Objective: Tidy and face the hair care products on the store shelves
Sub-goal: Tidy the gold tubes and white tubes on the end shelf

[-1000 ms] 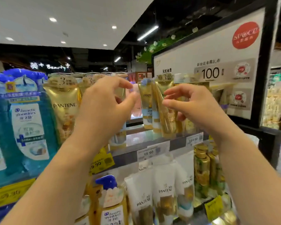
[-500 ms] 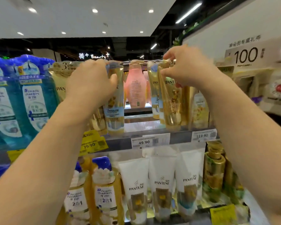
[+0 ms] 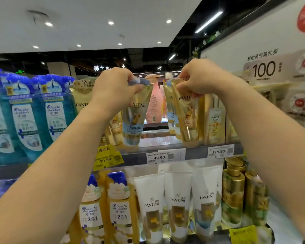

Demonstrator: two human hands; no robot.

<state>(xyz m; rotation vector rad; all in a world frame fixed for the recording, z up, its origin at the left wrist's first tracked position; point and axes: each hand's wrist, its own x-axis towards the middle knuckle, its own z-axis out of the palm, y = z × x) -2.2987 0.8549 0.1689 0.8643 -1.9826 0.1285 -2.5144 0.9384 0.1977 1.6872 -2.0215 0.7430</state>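
At far left the blue Head & Shoulders bottles [image 3: 30,111] stand untouched on the upper shelf [image 3: 197,153]. Our left hand [image 3: 113,90] now grips the crimped top of a gold-and-blue Pantene tube [image 3: 135,120]; a second ago it only hovered in front of that row. Our right hand [image 3: 199,80] has climbed from the tube's side to pinch the top of the gold Pantene tube [image 3: 188,117], which tilts against its neighbours. With both tubes held, we judge we can stand them upright, labels forward. The white tubes [image 3: 177,205] below look faced already.
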